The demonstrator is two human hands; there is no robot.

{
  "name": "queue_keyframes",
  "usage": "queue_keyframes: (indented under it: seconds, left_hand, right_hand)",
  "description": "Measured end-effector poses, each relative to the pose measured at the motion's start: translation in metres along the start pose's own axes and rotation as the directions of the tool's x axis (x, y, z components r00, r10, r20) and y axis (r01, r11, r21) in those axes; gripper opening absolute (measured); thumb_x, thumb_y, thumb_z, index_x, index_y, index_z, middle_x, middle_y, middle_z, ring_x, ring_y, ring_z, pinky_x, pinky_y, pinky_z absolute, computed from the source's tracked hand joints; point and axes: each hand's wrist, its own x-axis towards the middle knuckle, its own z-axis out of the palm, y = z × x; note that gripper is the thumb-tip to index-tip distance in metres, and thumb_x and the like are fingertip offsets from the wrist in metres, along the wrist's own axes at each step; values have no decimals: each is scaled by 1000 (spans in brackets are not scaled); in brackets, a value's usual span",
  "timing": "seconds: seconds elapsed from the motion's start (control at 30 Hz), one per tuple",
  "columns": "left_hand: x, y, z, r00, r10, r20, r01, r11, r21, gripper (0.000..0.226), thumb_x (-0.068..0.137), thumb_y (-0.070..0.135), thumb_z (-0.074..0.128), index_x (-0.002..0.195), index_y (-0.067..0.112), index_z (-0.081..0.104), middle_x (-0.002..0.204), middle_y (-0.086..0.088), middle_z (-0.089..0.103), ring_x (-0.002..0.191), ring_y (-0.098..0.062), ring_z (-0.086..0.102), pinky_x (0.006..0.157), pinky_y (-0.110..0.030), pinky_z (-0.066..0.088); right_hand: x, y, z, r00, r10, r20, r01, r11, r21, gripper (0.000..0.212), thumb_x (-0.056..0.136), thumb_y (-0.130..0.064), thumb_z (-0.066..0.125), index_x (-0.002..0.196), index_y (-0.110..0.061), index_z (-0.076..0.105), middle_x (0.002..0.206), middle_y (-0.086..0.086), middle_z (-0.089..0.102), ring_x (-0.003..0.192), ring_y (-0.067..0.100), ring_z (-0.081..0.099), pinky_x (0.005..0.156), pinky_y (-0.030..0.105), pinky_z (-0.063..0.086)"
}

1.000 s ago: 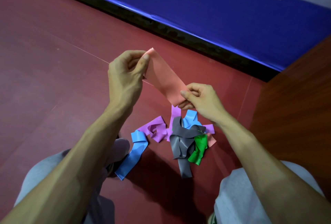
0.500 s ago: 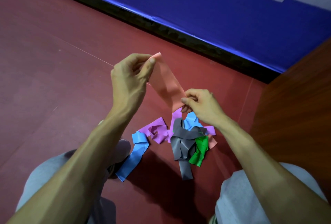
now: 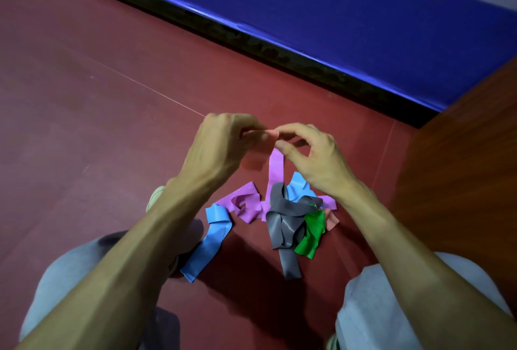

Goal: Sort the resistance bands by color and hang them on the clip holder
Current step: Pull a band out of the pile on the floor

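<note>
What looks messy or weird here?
The heap on the floor is jumbled: the grey band lies tangled with the green band, and the purple band is crumpled. The left hand pinches a pink band above them; the right hand touches it.

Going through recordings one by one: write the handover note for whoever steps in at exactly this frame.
Left hand: pinches the pink band.
Right hand: pinches the same band; fingertips of both hands meet above the heap.
On the floor, in one tangled heap: purple bands, blue bands, gray band, green band and a second pink piece.
Done: one pink band is out of the heap, in hand.
Left: hang it, then sort and hang the rest. The clip holder is out of view.
</note>
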Motion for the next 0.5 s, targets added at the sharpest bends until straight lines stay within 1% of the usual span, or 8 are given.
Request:
queue_keyframes:
  seconds: [0.03,0.07,0.1,0.17,0.27,0.33,0.4,0.5]
  left_hand:
    - [0,-1,1,1000,-2,-3,2,1000,24,25,80,44,64,91,25,75,62,10,61,59,-4,58,56,-24,43]
    - [0,-1,2,1000,-3,-7,3,999,41,22,81,41,67,93,25,75,66,7,64,62,-10,59,57,-27,44]
    - [0,-1,4,1000,-6,-13,7,999,52,18,82,36,70,94,23,75,70,5,67,64,-12,60,59,-27,45]
    - [1,-1,6,999,-24,-28,25,998,52,15,81,27,74,94,21,73,73,4,70,68,-13,62,61,-28,48]
    - [3,-1,8,999,-28,-29,30,998,47,13,79,27,76,88,19,72,72,3,70,68,-15,63,62,-33,49]
    - [4,-2,10,1000,-25,-14,25,999,42,13,79,29,75,86,18,72,71,2,70,67,-15,64,62,-35,49]
    - [3,-1,10,1000,-21,-7,21,999,28,14,80,31,74,85,20,72,70,4,70,67,-14,64,62,-34,49]
    - [3,0,11,1000,-8,-24,7,1000,-18,18,81,32,74,89,18,69,70,8,68,68,-8,63,62,-24,48]
  right_hand:
    - [0,0,1,1000,-1,-7,1,1000,-11,22,87,-24,64,107,-18,69,92,-21,63,90,14,63,84,28,50]
    - [-1,1,1,1000,6,-5,-6,1000,-13,22,86,-25,65,106,-18,70,89,-20,64,87,15,64,82,28,51]
    - [-1,0,1,1000,13,-3,-13,1000,-7,23,85,-28,65,106,-19,71,88,-16,66,84,16,64,81,29,51]
    - [-1,-1,2,1000,27,-7,-27,999,29,23,85,-29,66,106,-21,71,86,-11,69,81,12,65,78,27,52]
    - [1,-5,0,997,64,-36,-60,993,101,19,86,-21,68,105,-23,69,79,-12,67,76,4,62,73,18,48]
    - [2,-7,-1,998,56,-42,-50,990,130,18,86,-17,68,101,-27,69,77,-8,69,73,4,63,71,19,49]
    - [2,-9,-3,998,33,-51,-26,991,135,19,86,-14,67,91,-33,68,74,-6,71,69,10,67,68,25,53]
    - [3,-12,-5,996,31,-78,-20,990,136,17,86,-13,67,85,-30,68,71,-5,71,66,12,68,65,22,52]
